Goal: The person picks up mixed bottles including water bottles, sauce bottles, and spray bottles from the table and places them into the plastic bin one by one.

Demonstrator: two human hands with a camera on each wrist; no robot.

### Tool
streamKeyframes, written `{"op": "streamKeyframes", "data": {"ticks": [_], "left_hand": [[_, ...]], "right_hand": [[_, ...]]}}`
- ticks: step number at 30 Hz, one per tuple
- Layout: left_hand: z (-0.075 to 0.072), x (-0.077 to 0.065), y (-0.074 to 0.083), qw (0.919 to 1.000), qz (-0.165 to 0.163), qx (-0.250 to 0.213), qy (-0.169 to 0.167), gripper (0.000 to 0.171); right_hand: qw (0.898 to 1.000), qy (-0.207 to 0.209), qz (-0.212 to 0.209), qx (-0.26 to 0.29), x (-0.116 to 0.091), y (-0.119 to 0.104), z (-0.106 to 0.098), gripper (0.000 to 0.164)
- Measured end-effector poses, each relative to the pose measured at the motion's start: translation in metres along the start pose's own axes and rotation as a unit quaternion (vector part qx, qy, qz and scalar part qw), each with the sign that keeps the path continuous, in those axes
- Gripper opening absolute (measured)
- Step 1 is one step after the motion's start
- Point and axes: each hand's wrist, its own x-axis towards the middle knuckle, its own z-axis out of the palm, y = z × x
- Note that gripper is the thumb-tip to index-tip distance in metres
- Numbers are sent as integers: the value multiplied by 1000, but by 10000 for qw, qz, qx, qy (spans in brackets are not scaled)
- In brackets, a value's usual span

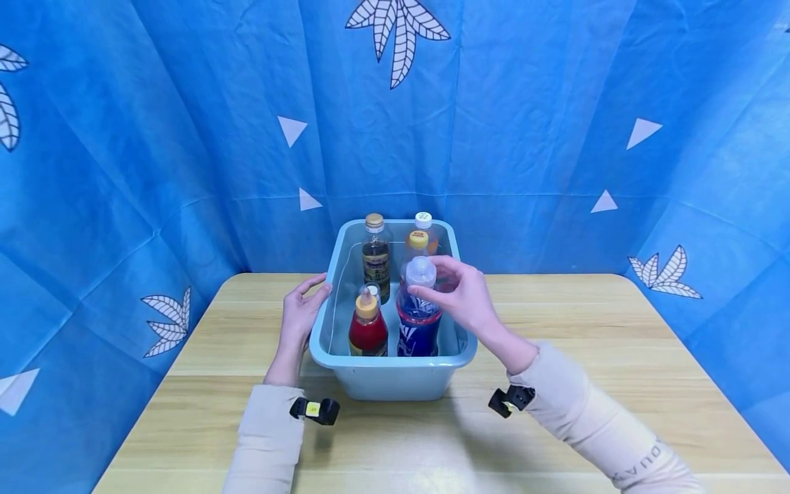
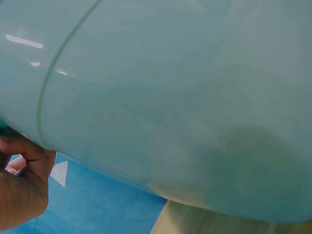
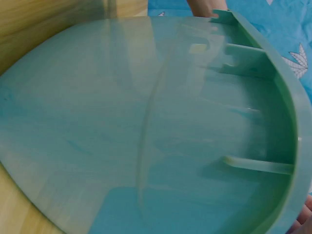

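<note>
My left hand [image 1: 302,312] holds the left rim of a light blue plastic basin [image 1: 395,379]. In the left wrist view its curled fingers and thumb sit at the basin edge, low in the left corner. Inside the basin, my right hand [image 1: 459,291] pinches the top of a clear-capped bottle [image 1: 420,337] with a dark blue label and a red band. This bottle stands upright at the front right. Beside it is a red sauce bottle [image 1: 368,335] with a yellow nozzle cap. The right wrist view shows mostly the basin's ribbed outer side [image 3: 97,112].
Behind in the basin stand a dark bottle with a tan cap [image 1: 375,264], a yellow-capped bottle [image 1: 418,240] and a white-capped one [image 1: 424,221]. A small white-topped container [image 1: 373,289] is partly hidden. The wooden table [image 1: 574,309] meets a blue curtain [image 1: 524,137].
</note>
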Motion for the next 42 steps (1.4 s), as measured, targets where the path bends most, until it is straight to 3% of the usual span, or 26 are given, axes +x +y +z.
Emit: {"op": "streamKeyframes", "data": {"ticks": [19,36,42], "left_hand": [[0,0,0,10000,74,-56,-25,45],[0,1,0,10000,24,-46,-16,44],[0,0,-1,10000,79,-55,-19,43]], "right_hand": [[9999,-88,-11,132,-7,22,8,38],[9997,-221,-25,90,-9,25,9,40],[9995,-270,63,133,-11,16,9,40]]}}
